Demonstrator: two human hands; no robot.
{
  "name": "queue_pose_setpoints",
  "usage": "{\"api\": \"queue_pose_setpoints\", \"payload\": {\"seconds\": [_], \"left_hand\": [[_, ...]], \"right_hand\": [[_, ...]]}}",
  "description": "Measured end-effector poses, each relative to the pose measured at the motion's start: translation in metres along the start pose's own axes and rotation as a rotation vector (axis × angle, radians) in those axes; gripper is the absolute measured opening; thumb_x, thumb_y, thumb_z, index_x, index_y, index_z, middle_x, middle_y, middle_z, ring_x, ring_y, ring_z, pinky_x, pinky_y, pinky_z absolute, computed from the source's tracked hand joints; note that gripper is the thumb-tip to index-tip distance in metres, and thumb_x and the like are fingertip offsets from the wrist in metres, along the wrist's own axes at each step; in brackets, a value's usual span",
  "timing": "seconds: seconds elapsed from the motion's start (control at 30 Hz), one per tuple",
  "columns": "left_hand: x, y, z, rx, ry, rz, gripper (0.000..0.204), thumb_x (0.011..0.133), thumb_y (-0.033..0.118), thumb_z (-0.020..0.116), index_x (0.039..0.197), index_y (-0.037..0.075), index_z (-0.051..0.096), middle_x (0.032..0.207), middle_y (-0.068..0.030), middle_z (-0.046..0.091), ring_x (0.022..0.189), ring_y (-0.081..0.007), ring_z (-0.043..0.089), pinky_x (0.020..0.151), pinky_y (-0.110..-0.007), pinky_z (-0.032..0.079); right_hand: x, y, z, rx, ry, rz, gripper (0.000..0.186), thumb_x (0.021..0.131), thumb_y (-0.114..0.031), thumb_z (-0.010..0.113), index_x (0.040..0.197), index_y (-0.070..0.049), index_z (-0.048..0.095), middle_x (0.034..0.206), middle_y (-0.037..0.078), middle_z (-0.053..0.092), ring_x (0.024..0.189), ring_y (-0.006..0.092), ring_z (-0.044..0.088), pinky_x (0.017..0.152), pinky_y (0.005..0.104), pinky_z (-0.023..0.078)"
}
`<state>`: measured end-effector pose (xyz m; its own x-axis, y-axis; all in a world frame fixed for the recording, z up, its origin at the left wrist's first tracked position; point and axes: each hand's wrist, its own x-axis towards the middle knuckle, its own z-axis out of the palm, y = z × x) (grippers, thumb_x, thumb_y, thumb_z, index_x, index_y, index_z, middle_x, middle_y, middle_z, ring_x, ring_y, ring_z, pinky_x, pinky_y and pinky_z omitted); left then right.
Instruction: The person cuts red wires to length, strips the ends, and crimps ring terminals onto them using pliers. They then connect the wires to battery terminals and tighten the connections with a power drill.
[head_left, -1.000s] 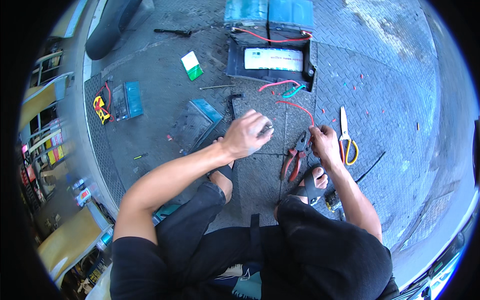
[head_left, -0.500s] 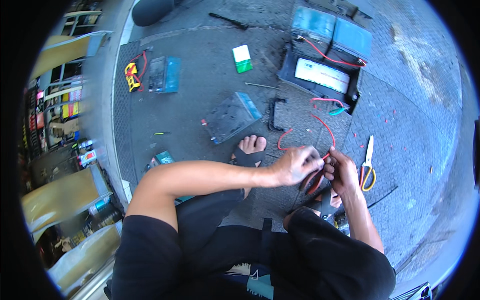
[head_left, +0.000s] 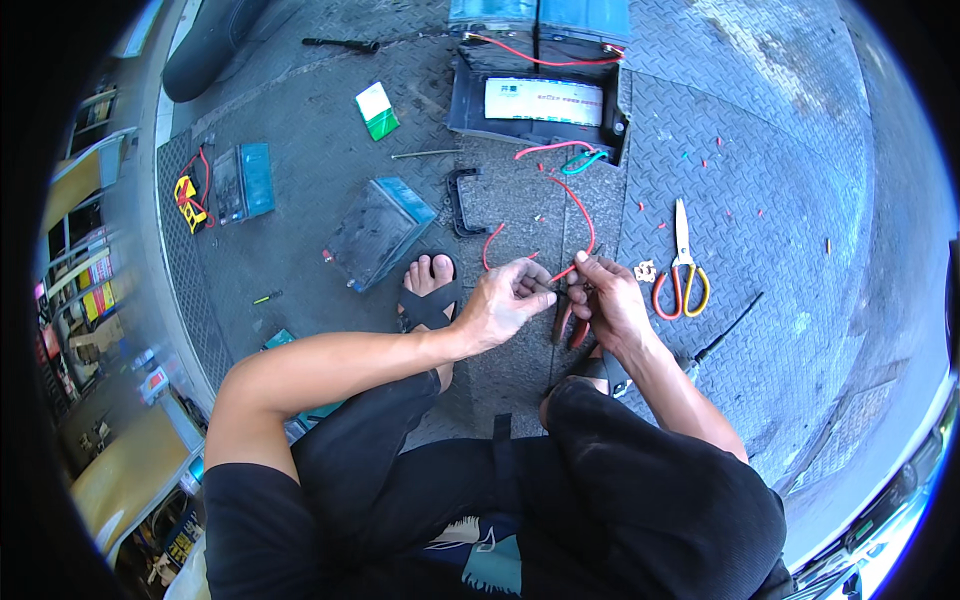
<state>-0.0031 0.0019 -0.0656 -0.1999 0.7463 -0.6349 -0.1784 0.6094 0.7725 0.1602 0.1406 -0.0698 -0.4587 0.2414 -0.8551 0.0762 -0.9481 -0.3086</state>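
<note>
Both my hands work close together above the floor, between my feet. My right hand is closed, with a red wire pinched between thumb and forefinger. One part of the wire arcs away over the floor, and its short end points toward my left hand. The fingers of that hand are pinched together at the wire's end; whether they grip it or some small piece is hidden. Just beneath the hands show the dark red handles of pliers; I cannot tell whether they are held or lie there. A second red wire lies curved on the left.
Red-and-yellow-handled scissors lie to the right, beside a small tan cluster. Ahead stands a black battery case with teal-topped batteries. Loose batteries, a yellow meter and a green-white box are on the left.
The view has shifted, so the floor things appear farther left and higher. My left hand has gone from a blurred motion over the wire to a steadier pinch by its end; my right hand keeps the wire.
</note>
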Motion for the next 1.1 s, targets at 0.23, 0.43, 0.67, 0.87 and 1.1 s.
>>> {"api": "queue_pose_setpoints", "payload": {"seconds": [0.23, 0.43, 0.67, 0.87, 1.1], "left_hand": [[0.003, 0.010, -0.006, 0.262, 0.067, 0.072, 0.022, 0.101, 0.021, 0.076, 0.101, 0.000, 0.071, 0.079, -0.0096, 0.073, 0.067, -0.0177, 0.069, 0.065, -0.037, 0.055], [-0.015, 0.033, -0.063, 0.721, 0.005, 0.254, 0.016, 0.095, 0.015, 0.075, 0.097, 0.000, 0.069, 0.085, -0.0160, 0.074, 0.075, -0.0328, 0.074, 0.071, -0.042, 0.058], [-0.053, 0.082, -0.132, 0.917, -0.045, 0.451, 0.013, 0.087, 0.002, 0.073, 0.099, -0.001, 0.067, 0.093, -0.0153, 0.070, 0.088, -0.0363, 0.071, 0.079, -0.045, 0.059], [-0.072, 0.111, -0.144, 0.737, -0.089, 0.441, 0.026, 0.075, -0.005, 0.073, 0.101, -0.004, 0.069, 0.084, -0.0120, 0.069, 0.075, -0.0264, 0.071, 0.075, -0.039, 0.059], [-0.106, 0.129, -0.142, 0.654, -0.169, 0.275, 0.010, 0.087, 0.001, 0.071, 0.097, 0.001, 0.068, 0.086, -0.0112, 0.075, 0.078, -0.0274, 0.077, 0.073, -0.039, 0.061]], "right_hand": [[0.008, 0.008, -0.002, -0.286, 0.021, 0.035, 0.034, 0.111, -0.032, 0.067, 0.096, -0.002, 0.067, 0.077, 0.005, 0.066, 0.058, 0.0116, 0.057, 0.051, 0.0276, 0.046], [0.012, 0.032, -0.009, -1.157, 0.090, -0.480, 0.042, 0.102, -0.023, 0.076, 0.127, 0.009, 0.065, 0.104, 0.020, 0.075, 0.088, 0.0298, 0.077, 0.083, 0.0397, 0.061], [-0.018, -0.010, 0.023, -1.188, -0.023, -0.473, 0.039, 0.097, -0.012, 0.073, 0.130, 0.009, 0.067, 0.110, 0.025, 0.075, 0.096, 0.0366, 0.078, 0.087, 0.0446, 0.062], [-0.110, -0.095, 0.097, -1.046, -0.491, -0.484, 0.028, 0.101, -0.009, 0.071, 0.125, 0.006, 0.066, 0.103, 0.019, 0.076, 0.092, 0.0233, 0.077, 0.082, 0.0403, 0.061], [-0.166, -0.098, 0.225, -1.299, -0.827, -0.417, 0.027, 0.091, -0.009, 0.068, 0.114, 0.005, 0.068, 0.096, 0.026, 0.075, 0.093, 0.0403, 0.078, 0.078, 0.0538, 0.059]]}}
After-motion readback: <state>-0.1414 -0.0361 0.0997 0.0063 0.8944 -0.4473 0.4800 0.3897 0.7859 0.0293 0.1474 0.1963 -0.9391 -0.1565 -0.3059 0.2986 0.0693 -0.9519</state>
